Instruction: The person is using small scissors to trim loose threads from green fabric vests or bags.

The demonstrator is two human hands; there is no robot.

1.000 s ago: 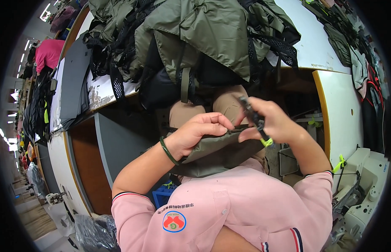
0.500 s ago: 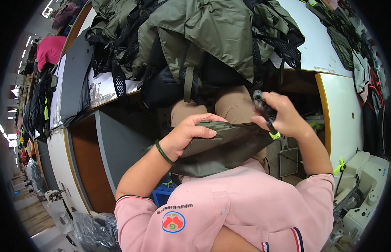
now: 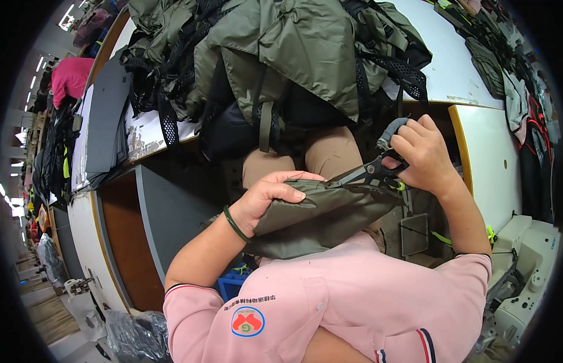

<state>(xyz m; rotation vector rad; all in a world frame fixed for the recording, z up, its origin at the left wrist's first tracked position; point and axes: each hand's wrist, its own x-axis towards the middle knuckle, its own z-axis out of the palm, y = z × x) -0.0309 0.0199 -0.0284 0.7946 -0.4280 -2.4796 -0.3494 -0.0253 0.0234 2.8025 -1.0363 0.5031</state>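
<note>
My left hand pinches the upper edge of an olive-green piece of fabric that drapes over my lap. A dark bangle circles that wrist. In my right hand is a pair of scissors, its handle wrapped in grey. The blades point left and reach the fabric's upper edge, close to my left fingertips. A neon yellow tag or ribbon shows below the scissors' handles.
Olive and black bags or garments heap on the white table ahead. Grey sheets lie at its left end. A white sewing machine stands at lower right. Someone in pink is far left; a blue crate sits below.
My right hand has risen and turned, bringing the scissors from pointing down to lying with their blades leftward at the fabric edge. My left hand keeps its hold.
</note>
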